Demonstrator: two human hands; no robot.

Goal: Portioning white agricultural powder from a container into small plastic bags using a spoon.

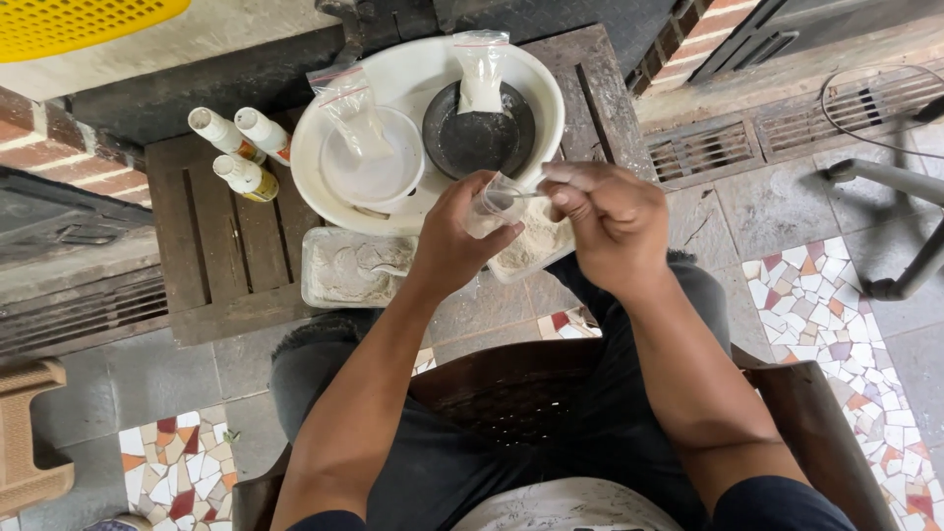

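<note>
Seated person, head view looking down over both forearms. Left hand (pixel 454 234) has its fingers wrapped around a small clear plastic bag (pixel 492 204), holding it upright over the near edge of the dark wooden slatted worktop (pixel 221 246). Right hand (pixel 602 218) has its fingers pinched shut on a thin metal spoon (pixel 519 195), whose tip sits at the bag's mouth. The two hands are close together, almost touching.

Directly under the hands: a shallow white tray of pale beige powder (pixel 531 246), partly hidden by both hands and the bag. Just beside it to the left, a second white tray of greyish powder (pixel 349 267).

Behind the hands, a large round white basin (pixel 551 93) carries a smaller white bowl (pixel 379 167) and a dark round dish (pixel 479 138). A sealed clear bag of white powder (pixel 352 113) leans in the white bowl; another sealed bag of white powder (pixel 482 71) stands in the dark dish.

Left of the basin, three small white bottles with yellow-orange labels (pixel 243 147) lie clustered on the worktop, well apart from the hands.

Surroundings: grey stone floor with mosaic tile patches (pixel 816 305), a metal floor grate (pixel 703 149) to the right, brick edging at the upper left, a yellow perforated plastic item (pixel 79 22) in the top-left corner.
</note>
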